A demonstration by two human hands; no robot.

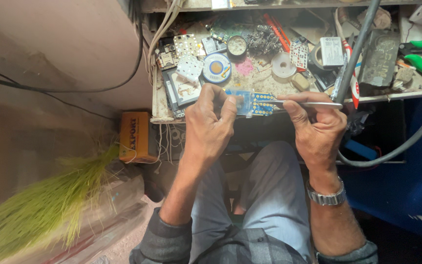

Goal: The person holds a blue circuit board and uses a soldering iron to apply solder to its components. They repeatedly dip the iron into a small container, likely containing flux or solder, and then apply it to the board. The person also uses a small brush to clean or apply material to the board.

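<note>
At the centre of the frame, the left hand [211, 124] pinches a small blue circuit board [256, 103], its long axis running left to right. The right hand [318, 129] grips metal tweezers [308, 104] closed, with the tip touching the board's right end. Behind them lies the cluttered workbench [159, 105].

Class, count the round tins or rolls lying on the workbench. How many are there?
3: a blue-rimmed tin at centre, a dark tin behind it, a white roll to the right. Clutter may hide more.
</note>
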